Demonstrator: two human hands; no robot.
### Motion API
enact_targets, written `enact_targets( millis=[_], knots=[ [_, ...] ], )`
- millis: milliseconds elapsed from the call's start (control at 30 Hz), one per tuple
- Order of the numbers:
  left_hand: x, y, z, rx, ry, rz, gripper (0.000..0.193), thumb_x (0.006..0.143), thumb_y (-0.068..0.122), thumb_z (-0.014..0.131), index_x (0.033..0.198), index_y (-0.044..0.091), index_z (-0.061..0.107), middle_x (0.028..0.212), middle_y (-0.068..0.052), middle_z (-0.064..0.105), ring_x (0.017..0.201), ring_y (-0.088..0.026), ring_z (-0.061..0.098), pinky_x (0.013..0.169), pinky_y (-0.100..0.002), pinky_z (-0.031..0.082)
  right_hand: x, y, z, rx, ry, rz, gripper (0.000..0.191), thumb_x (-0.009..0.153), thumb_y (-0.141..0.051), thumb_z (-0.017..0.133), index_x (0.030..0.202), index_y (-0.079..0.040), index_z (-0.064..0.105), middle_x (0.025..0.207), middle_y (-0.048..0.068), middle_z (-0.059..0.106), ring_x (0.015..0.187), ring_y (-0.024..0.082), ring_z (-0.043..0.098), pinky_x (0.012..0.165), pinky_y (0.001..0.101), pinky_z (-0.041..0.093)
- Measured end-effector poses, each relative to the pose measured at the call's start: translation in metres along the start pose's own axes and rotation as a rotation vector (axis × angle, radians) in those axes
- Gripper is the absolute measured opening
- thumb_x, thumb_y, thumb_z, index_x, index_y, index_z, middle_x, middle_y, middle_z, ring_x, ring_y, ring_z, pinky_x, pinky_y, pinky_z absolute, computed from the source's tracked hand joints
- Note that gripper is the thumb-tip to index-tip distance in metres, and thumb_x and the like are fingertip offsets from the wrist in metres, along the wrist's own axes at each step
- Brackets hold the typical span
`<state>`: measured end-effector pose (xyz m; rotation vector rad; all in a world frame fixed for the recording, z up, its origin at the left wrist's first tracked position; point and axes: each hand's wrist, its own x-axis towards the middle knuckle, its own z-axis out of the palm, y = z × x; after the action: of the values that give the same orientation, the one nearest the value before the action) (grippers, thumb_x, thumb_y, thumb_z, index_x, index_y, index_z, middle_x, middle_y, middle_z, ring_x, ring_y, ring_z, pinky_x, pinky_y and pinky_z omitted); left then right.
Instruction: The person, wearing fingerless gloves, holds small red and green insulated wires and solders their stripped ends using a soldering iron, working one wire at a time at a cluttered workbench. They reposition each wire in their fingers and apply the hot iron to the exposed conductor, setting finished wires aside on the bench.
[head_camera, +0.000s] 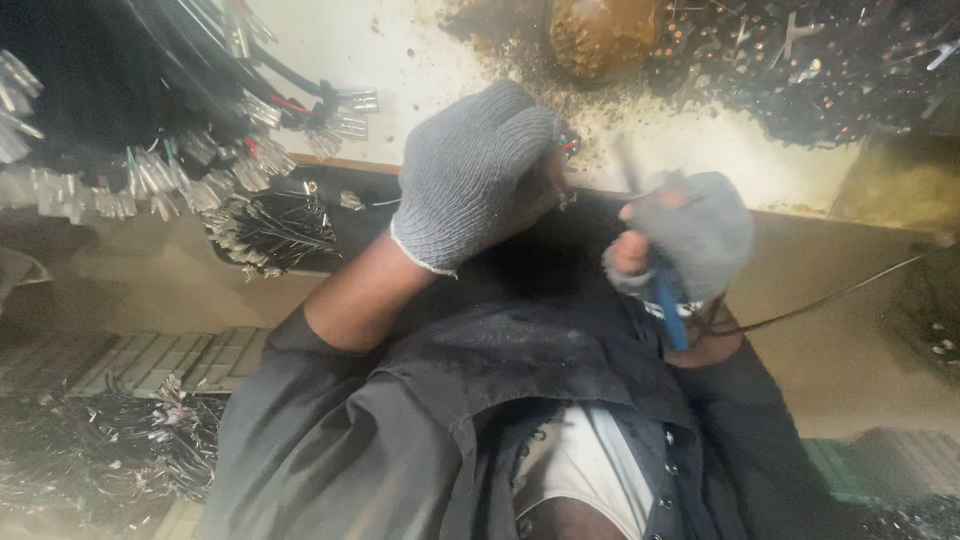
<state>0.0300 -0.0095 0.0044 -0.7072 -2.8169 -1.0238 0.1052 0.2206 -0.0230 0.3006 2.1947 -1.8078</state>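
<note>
Pliers (668, 312) with blue handles sit in the right hand (690, 240), handles pointing down toward the body, long axis near upright; the jaws are blurred and hard to make out. Far left of the grip, bundles of black cables (190, 110) with clear-sleeved terminals hang, partly cut off by the edge. Just left of the grip, the left hand (478, 172), in a grey knit glove, is clenched around something hidden inside it. The right hand's grip is closed on the pliers. A thin wire (840, 292) runs off rightward from it.
</note>
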Motion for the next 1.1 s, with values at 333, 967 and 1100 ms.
enact_targets(
  millis=[333, 967, 1100],
  knots=[
    [0.004, 0.004, 0.000, 0.026, 0.001, -0.025, 0.016, 0.081, 0.013, 0.076, 0.089, 0.015, 0.063, 0.086, -0.006, 0.059, 0.078, -0.029, 0.064, 0.065, -0.042, 0.051, 0.051, -0.029, -0.002, -0.300, 0.443, -0.457, 0.022, 0.094, -0.012, 0.079, 0.111, -0.007, 0.066, 0.099, 0.004, 0.071, 0.085, 0.015, 0.072, 0.076, 0.0256, 0.062],
    [0.002, 0.000, 0.005, 0.053, 0.021, 0.017, 0.014, 0.084, 0.012, 0.075, 0.087, 0.013, 0.061, 0.085, -0.006, 0.060, 0.074, -0.028, 0.063, 0.064, -0.041, 0.051, 0.049, 0.031, -0.016, 0.643, -0.155, -0.135, 0.015, 0.099, -0.020, 0.067, 0.111, -0.012, 0.072, 0.089, -0.004, 0.072, 0.070, 0.006, 0.067, 0.067, 0.0247, 0.050],
    [0.002, -0.001, 0.005, 0.034, 0.026, 0.001, 0.014, 0.083, 0.014, 0.075, 0.086, 0.014, 0.062, 0.085, -0.007, 0.059, 0.074, -0.028, 0.063, 0.063, -0.042, 0.051, 0.031, -0.004, 0.001, -0.207, 0.092, -0.467, 0.005, 0.103, -0.009, 0.075, 0.108, -0.011, 0.073, 0.086, 0.000, 0.072, 0.066, 0.016, 0.064, 0.060, 0.0301, 0.047]
  ],
)
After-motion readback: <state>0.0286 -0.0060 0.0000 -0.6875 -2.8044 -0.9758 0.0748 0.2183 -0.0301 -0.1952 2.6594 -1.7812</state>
